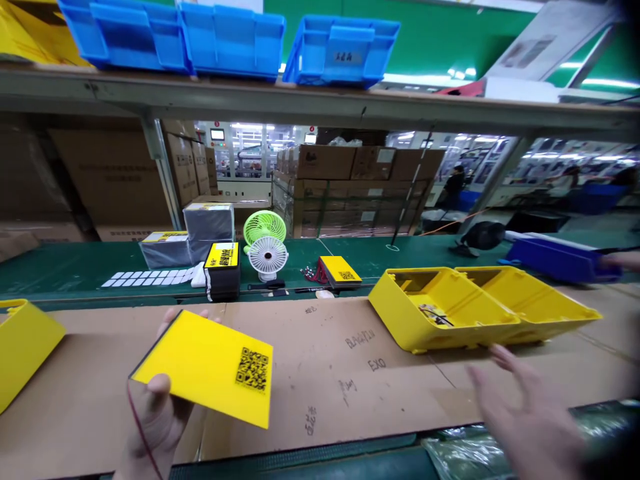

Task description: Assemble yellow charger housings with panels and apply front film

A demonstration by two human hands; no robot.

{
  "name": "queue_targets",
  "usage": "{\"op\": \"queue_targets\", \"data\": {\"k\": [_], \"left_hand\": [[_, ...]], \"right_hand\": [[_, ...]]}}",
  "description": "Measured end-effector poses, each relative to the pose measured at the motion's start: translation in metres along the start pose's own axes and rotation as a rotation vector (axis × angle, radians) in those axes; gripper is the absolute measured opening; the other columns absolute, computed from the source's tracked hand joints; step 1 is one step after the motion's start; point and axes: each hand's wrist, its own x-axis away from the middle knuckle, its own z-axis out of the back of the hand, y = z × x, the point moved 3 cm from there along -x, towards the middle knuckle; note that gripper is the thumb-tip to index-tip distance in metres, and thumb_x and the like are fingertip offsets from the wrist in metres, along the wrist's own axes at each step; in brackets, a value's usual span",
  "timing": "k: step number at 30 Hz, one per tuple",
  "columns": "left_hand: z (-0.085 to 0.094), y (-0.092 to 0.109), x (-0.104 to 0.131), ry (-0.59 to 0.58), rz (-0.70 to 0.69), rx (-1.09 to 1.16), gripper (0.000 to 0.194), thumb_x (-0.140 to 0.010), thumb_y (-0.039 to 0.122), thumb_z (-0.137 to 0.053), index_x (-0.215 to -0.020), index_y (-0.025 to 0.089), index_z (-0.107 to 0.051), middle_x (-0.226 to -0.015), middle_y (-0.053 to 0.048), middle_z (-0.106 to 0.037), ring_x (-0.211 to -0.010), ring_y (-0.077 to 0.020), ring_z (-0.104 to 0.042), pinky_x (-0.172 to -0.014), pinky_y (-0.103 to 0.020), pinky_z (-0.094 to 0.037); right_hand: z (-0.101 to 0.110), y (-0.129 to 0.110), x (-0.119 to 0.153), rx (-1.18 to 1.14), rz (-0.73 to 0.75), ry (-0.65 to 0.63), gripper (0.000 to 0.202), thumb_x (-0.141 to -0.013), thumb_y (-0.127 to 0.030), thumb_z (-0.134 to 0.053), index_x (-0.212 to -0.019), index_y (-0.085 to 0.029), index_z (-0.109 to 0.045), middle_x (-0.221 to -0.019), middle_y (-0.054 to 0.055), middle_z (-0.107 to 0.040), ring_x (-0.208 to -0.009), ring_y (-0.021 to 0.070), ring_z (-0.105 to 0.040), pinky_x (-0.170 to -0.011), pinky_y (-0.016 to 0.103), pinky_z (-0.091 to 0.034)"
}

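My left hand (165,417) grips a flat yellow panel with a printed QR code (210,367), thumb on its face and fingers behind it. A thin dark red wire (140,427) trails down from the panel's left corner across my wrist. On the right, my right hand (525,407) is somewhat blurred, its fingers apart and nothing in them. It is just in front of two joined open yellow housings (450,327); wires and small parts lie inside the left one. Another yellow housing (30,347) is cut off at the left edge.
Cardboard (280,407) covers the bench. Behind it stand a stack of yellow panels with red wires (340,270), a black-and-yellow stack (223,272), two small fans (268,257) and a dark blue bin (555,259). Blue bins (343,50) line the overhead shelf. Another person's blurred hand (625,260) reaches in at right.
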Motion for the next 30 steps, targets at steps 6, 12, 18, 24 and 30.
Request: {"op": "queue_targets", "data": {"k": [6, 12, 18, 24, 30], "left_hand": [[-0.045, -0.024, 0.017, -0.2, 0.123, -0.026, 0.084, -0.055, 0.059, -0.071, -0.129, 0.031, -0.042, -0.132, -0.011, -0.05, -0.123, -0.0377, -0.042, -0.101, -0.049, -0.036], [-0.01, 0.005, -0.013, -0.317, 0.216, -0.658, 0.09, -0.053, 0.031, -0.081, -0.132, 0.031, -0.04, -0.146, -0.011, -0.031, -0.132, -0.0372, -0.027, -0.107, -0.053, -0.021], [0.111, 0.131, -0.076, 0.426, -0.205, -1.457, 0.07, -0.065, 0.053, -0.064, -0.121, 0.014, -0.048, -0.145, -0.014, -0.032, -0.129, -0.0458, -0.019, -0.102, -0.064, -0.018], [0.236, 0.203, -0.081, 0.651, -0.398, -1.528, 0.027, -0.082, 0.035, -0.032, -0.082, 0.011, -0.044, -0.144, 0.008, -0.033, -0.123, -0.0475, 0.002, -0.067, -0.068, -0.034], [0.218, 0.169, -0.089, 0.679, -0.085, -1.63, 0.048, -0.067, 0.052, -0.054, -0.094, 0.013, -0.048, -0.147, -0.009, -0.025, -0.123, -0.0554, -0.005, -0.086, -0.076, -0.012]], "right_hand": [[-0.056, -0.123, 0.061, -0.46, 0.886, -0.433, 0.06, -0.075, -0.019, -0.062, -0.131, -0.025, -0.042, -0.132, 0.01, -0.049, -0.119, 0.028, -0.049, -0.093, 0.046, -0.048], [-0.064, -0.146, 0.053, -0.66, 0.74, -0.48, 0.039, -0.081, -0.012, -0.05, -0.118, -0.021, -0.055, -0.113, 0.008, -0.064, -0.106, 0.0224, -0.059, -0.091, 0.039, -0.051], [-0.079, -0.076, 0.016, -0.382, 0.315, -0.344, 0.023, -0.08, -0.034, -0.056, -0.097, -0.022, -0.065, -0.092, 0.005, -0.071, -0.087, 0.0241, -0.067, -0.079, 0.033, -0.054], [-0.059, -0.027, -0.005, -0.159, -0.124, -0.217, 0.043, -0.07, -0.056, -0.055, -0.086, -0.019, -0.067, -0.086, 0.01, -0.072, -0.094, 0.0349, -0.063, -0.08, 0.046, -0.053], [-0.046, -0.041, -0.014, -0.251, -0.263, -0.174, 0.049, -0.067, -0.057, -0.054, -0.094, -0.017, -0.065, -0.099, 0.014, -0.069, -0.106, 0.036, -0.057, -0.095, 0.049, -0.045]]}}
